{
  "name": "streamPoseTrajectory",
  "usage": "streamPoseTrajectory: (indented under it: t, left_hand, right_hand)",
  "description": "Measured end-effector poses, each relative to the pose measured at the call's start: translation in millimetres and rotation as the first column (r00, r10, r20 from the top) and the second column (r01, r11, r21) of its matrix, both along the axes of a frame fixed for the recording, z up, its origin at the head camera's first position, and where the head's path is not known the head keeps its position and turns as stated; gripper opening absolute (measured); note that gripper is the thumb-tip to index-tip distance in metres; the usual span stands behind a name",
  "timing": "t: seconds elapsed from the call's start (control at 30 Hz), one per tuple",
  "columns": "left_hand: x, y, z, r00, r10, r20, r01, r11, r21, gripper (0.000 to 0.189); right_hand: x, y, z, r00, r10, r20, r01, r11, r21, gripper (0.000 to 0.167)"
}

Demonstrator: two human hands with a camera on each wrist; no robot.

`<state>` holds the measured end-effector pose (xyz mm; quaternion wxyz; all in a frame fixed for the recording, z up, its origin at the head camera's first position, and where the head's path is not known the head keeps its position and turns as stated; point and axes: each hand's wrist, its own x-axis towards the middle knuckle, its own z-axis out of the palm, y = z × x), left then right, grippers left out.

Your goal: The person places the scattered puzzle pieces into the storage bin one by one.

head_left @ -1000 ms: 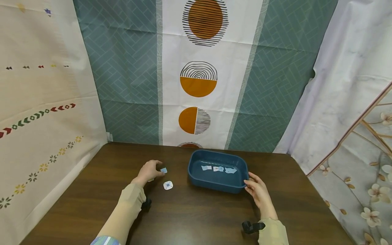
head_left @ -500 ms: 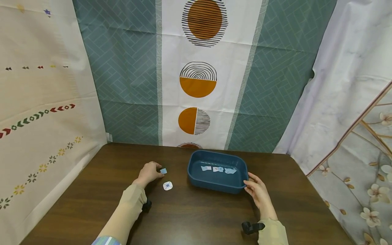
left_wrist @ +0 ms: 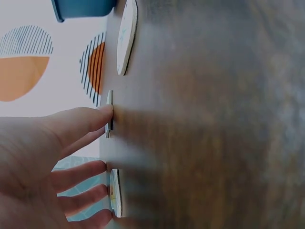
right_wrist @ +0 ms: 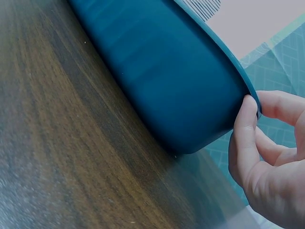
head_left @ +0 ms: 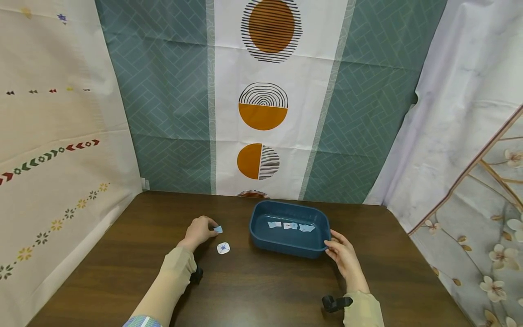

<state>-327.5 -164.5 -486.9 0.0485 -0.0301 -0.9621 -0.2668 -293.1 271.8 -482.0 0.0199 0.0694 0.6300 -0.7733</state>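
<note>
My left hand [head_left: 198, 232] is low over the table at left, pinching a small flat light-blue piece [head_left: 218, 229] between thumb and index finger. In the left wrist view this thin piece [left_wrist: 109, 112] shows edge-on, close to the tabletop. Under the other left fingers lies another thin piece [left_wrist: 116, 193], which the hand hides in the head view. A white rounded tile [head_left: 223, 248] with a blue star lies nearby. My right hand [head_left: 344, 255] pinches the right end of the dark blue bin's rim [right_wrist: 238, 64], thumb outside.
The dark blue bin [head_left: 282, 247] stands upright on the brown wooden table [head_left: 261, 290]. Inside it lie light-blue and white pieces [head_left: 291, 225] in a row. Patterned curtains [head_left: 261, 113] hang behind the table and on both sides.
My left thumb and index finger have closed on the light-blue piece, which has tilted slightly. The right hand, bin and star tile stay in place.
</note>
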Motion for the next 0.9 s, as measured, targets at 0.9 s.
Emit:
streamPoseTrajectory:
  t: [0.9]
  left_hand:
    - [-0.7, 12.3, 22.0, 1.000, -0.001, -0.012, 0.002, 0.998, 0.059, 0.024]
  right_hand:
    - [0.2, 0, 0.7, 1.000, 0.011, 0.014, -0.011, 1.000, 0.020, 0.060]
